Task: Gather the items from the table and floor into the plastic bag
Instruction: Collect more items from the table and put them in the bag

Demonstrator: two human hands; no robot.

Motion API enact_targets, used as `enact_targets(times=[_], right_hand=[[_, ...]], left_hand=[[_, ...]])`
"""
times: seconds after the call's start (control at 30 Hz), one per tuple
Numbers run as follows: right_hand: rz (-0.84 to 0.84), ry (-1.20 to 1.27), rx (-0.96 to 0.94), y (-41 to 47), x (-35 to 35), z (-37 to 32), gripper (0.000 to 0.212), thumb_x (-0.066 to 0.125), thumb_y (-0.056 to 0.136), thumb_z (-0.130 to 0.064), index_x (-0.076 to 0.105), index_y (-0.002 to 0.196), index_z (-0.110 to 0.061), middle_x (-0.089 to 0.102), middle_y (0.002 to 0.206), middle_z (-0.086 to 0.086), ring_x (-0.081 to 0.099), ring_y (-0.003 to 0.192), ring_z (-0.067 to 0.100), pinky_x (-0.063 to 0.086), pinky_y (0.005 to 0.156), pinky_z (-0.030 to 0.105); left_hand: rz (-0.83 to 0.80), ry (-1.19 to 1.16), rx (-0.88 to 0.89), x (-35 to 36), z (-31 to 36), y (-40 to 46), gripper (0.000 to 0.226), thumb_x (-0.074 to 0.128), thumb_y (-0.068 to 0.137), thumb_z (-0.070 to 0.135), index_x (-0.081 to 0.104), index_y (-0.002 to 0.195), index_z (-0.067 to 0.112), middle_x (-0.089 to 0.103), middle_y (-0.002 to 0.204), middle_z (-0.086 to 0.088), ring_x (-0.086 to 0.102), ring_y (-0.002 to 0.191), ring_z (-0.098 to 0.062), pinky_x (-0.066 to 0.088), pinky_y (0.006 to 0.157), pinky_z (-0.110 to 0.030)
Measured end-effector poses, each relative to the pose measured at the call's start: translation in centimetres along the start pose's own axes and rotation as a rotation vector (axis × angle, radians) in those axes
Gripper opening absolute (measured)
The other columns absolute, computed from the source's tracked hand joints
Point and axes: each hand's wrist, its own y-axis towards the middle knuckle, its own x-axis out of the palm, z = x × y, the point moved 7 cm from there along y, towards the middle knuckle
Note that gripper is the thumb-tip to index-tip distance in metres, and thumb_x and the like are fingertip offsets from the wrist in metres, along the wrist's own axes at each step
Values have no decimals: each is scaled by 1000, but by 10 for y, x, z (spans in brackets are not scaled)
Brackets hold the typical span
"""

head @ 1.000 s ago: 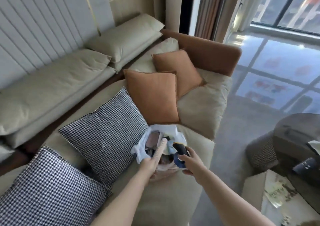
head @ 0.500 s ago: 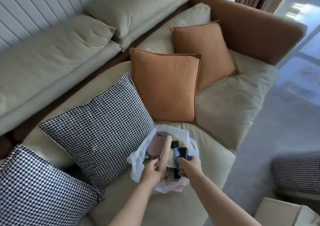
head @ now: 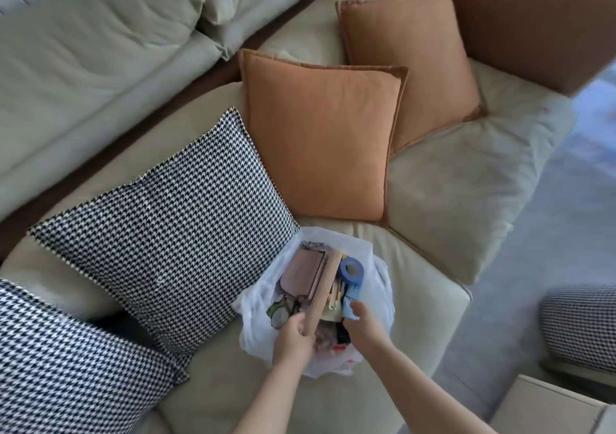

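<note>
The plastic bag (head: pixel 376 287) is sitting open on the sofa seat (head: pixel 430 303), its mouth facing up. Inside it, the left hand (head: pixel 293 340) is gripping a wooden roller (head: pixel 325 287) by its near end, fingers curled round it. Right of the roller, the right hand (head: pixel 361 320) is pinching a light blue item (head: pixel 350 308) below the blue tape roll (head: pixel 350 272). Likely best: lower both deep before releasing, so the bag's soft rim isn't collapsing. A houndstooth cushion (head: pixel 173 227) is leaning just left of the bag.
</note>
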Motion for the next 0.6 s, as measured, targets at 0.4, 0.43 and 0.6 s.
enact_targets(times=[0.4,0.43,0.6], right_hand=[[118,-9,-121,-82,-41,-3,41,55,90,-20,50,131,-15,57,125,5,57,90,18,51,89,35],[140,-10,-132,-95,-43,-2,40,55,90,-21,51,129,-15,58,123,5,59,90,19,52,89,35],[271,-25,-140,-165,-53,18,36,53,88,-29,57,123,-23,63,119,0,61,103,18,50,88,28]], left_hand=[[-81,182,189,-23,36,-86,43,54,92,24,48,134,20,60,117,2,54,98,-12,45,88,-26],[-88,216,221,-24,39,-99,42,55,92,26,49,133,20,60,118,2,54,98,-12,45,88,-25],[-138,409,418,-20,55,-163,40,53,93,31,53,131,20,60,122,4,55,105,-11,42,87,-22]])
